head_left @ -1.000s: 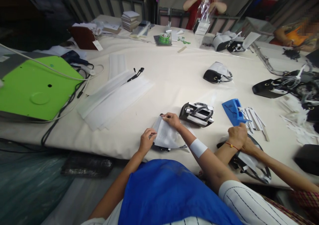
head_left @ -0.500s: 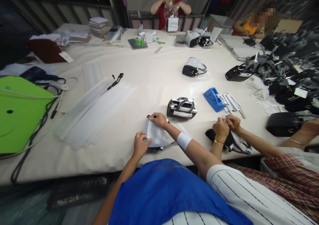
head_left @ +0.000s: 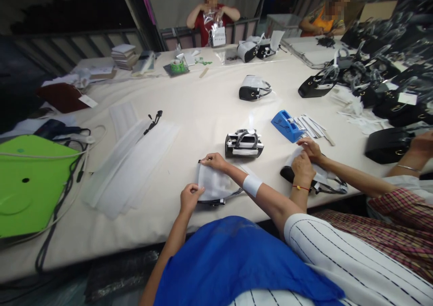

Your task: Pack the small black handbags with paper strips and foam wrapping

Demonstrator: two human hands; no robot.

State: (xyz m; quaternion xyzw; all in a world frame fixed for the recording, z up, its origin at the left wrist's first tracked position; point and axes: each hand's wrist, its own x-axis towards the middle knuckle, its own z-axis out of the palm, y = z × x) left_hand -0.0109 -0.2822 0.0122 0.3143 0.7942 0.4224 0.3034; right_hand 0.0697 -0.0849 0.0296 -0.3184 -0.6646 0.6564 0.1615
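Note:
A black handbag (head_left: 211,202) lies at the table's near edge, mostly hidden under a thin white wrapping sheet (head_left: 216,183). My left hand (head_left: 190,199) pinches the sheet at its near left corner, thumb and forefinger together. At the far left corner, my right hand (head_left: 214,161) holds the same sheet between thumb and fingers, its forearm passing over the bag's right side. Just beyond my right hand stands another black handbag (head_left: 244,144) with white strips and wrapped handles.
Loose white sheets (head_left: 135,166) are spread to the left, beside a green board (head_left: 37,184) and cables. A blue tape dispenser (head_left: 286,125) sits right of centre. A co-worker's hands (head_left: 306,159) work on a bag at my right. Many black bags (head_left: 379,85) crowd the right side.
My view has tilted a little. My left fingers, earlier spread on the sheet, now pinch its edge. My right hand stays at the far corner. The co-worker's hands beside me have shifted over their bag.

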